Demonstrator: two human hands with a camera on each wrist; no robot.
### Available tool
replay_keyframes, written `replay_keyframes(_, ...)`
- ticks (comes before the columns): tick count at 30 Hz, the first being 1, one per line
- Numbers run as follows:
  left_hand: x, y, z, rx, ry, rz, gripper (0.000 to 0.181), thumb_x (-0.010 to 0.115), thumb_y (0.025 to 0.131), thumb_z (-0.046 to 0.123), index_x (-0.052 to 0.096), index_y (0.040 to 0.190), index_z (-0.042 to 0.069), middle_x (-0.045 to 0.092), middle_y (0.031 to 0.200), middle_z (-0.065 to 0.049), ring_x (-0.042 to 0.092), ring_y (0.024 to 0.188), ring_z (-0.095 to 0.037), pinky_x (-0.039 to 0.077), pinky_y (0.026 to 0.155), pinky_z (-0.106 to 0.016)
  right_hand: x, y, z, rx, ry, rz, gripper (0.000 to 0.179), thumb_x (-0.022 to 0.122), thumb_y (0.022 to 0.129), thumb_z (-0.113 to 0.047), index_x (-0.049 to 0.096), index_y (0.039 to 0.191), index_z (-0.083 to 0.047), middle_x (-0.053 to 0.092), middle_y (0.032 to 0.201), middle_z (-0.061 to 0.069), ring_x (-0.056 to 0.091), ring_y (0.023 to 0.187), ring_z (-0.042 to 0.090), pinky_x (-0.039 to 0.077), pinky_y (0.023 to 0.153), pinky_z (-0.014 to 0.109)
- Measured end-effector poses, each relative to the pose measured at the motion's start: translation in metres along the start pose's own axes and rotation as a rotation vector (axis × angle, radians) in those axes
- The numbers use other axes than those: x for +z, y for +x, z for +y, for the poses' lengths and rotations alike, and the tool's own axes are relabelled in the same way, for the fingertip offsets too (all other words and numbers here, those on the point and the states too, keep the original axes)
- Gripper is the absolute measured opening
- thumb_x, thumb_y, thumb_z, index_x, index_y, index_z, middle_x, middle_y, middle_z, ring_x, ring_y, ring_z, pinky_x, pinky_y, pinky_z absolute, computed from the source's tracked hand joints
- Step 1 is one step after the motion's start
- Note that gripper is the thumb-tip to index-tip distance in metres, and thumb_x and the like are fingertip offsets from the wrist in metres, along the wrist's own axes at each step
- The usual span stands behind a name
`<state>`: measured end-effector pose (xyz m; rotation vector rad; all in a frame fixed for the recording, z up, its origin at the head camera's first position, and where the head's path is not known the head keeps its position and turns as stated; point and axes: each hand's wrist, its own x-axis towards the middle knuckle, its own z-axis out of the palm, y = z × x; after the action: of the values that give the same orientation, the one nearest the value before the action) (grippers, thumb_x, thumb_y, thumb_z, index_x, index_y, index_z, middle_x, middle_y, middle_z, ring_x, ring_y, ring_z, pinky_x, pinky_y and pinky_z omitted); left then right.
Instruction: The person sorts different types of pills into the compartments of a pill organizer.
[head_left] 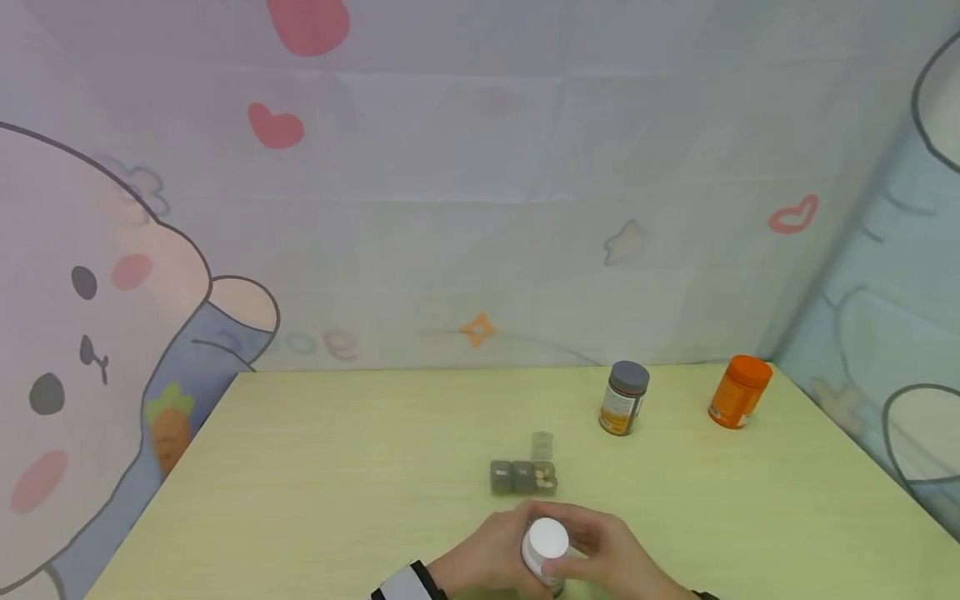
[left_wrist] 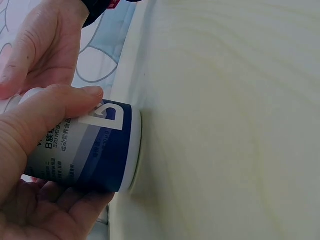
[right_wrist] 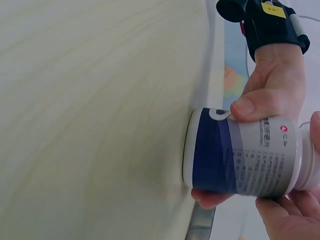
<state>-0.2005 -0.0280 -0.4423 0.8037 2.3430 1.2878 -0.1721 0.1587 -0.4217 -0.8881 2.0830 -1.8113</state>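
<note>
Near the table's front edge, my left hand (head_left: 491,552) grips a white and blue supplement bottle (right_wrist: 250,157) around its body, thumb on one side and fingers on the other. The bottle stands upright, its base close to the table top. A white screw cap (head_left: 549,537) is on it, and my right hand (head_left: 611,552) holds this cap between thumb and fingers. Just beyond the hands lies a small grey pill organizer (head_left: 513,477). Its right compartment (head_left: 545,478) holds several pale pills, with the clear lid (head_left: 542,446) flipped back.
A brown jar with a grey lid (head_left: 628,377) stands towards the back right of the pale wooden table (head_left: 337,467). Farther right is an orange jar (head_left: 738,396). A printed cloth (head_left: 450,208) hangs along the back and sides.
</note>
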Motion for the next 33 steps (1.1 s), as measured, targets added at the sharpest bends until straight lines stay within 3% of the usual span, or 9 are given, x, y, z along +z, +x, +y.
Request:
replay_keyframes(5, 0.0, 0.0, 0.001, -0.013, -0.01, 0.005, 0.064, 0.084, 0.054, 0.011, 0.051, 0.109, 0.017, 0.056, 0.093, 0.014, 0.052, 0.08, 0.001, 0.043, 0.072, -0.019, 0.004, 0.002, -0.002, 0.063, -0.034, 0.028, 0.058, 0.068, 0.08, -0.014, 0.045, 0.128, 0.009, 0.044, 0.128, 0.032, 0.05, 0.108, -0.001, 0.04, 0.089, 0.016)
replay_keyframes(12, 0.0, -0.002, 0.001, 0.015, -0.02, -0.002, 0.053, 0.083, 0.055, 0.01, 0.048, 0.095, 0.015, 0.055, 0.084, 0.013, 0.052, 0.072, 0.001, 0.043, 0.066, -0.018, 0.0, -0.009, -0.002, 0.202, 0.014, 0.082, 0.055, 0.067, 0.082, -0.018, 0.047, 0.127, 0.005, 0.047, 0.128, 0.025, 0.053, 0.111, 0.009, 0.044, 0.089, 0.026)
replay_keyframes(15, -0.002, -0.003, 0.002, 0.012, -0.002, 0.008, 0.053, 0.084, 0.054, 0.009, 0.047, 0.092, 0.014, 0.054, 0.081, 0.012, 0.052, 0.071, 0.001, 0.043, 0.065, -0.018, -0.002, -0.013, -0.001, 0.176, -0.008, 0.108, 0.049, 0.066, 0.083, -0.017, 0.051, 0.124, 0.006, 0.053, 0.122, 0.024, 0.056, 0.107, 0.008, 0.046, 0.086, 0.023)
replay_keyframes(20, -0.002, -0.002, 0.003, 0.014, 0.04, 0.037, 0.054, 0.085, 0.053, 0.01, 0.047, 0.09, 0.014, 0.054, 0.08, 0.013, 0.052, 0.071, 0.001, 0.043, 0.065, -0.018, -0.003, -0.012, 0.0, 0.057, -0.061, 0.143, 0.042, 0.066, 0.082, -0.011, 0.055, 0.114, 0.012, 0.059, 0.111, 0.026, 0.06, 0.098, 0.006, 0.047, 0.081, 0.021)
replay_keyframes(24, -0.001, -0.002, 0.0, 0.021, 0.059, 0.037, 0.053, 0.085, 0.053, 0.012, 0.046, 0.09, 0.015, 0.052, 0.08, 0.013, 0.05, 0.069, 0.001, 0.043, 0.063, -0.017, -0.002, -0.008, -0.002, 0.107, -0.045, 0.15, 0.044, 0.069, 0.08, -0.012, 0.055, 0.115, 0.011, 0.059, 0.112, 0.025, 0.059, 0.098, 0.003, 0.046, 0.082, 0.02)
replay_keyframes(33, -0.001, -0.002, -0.003, 0.018, 0.004, 0.012, 0.052, 0.083, 0.057, 0.013, 0.048, 0.096, 0.016, 0.053, 0.084, 0.012, 0.051, 0.072, 0.001, 0.043, 0.065, -0.018, 0.005, 0.002, -0.004, 0.159, -0.071, 0.129, 0.052, 0.073, 0.076, -0.015, 0.055, 0.119, 0.007, 0.056, 0.118, 0.025, 0.058, 0.098, 0.003, 0.045, 0.081, 0.02)
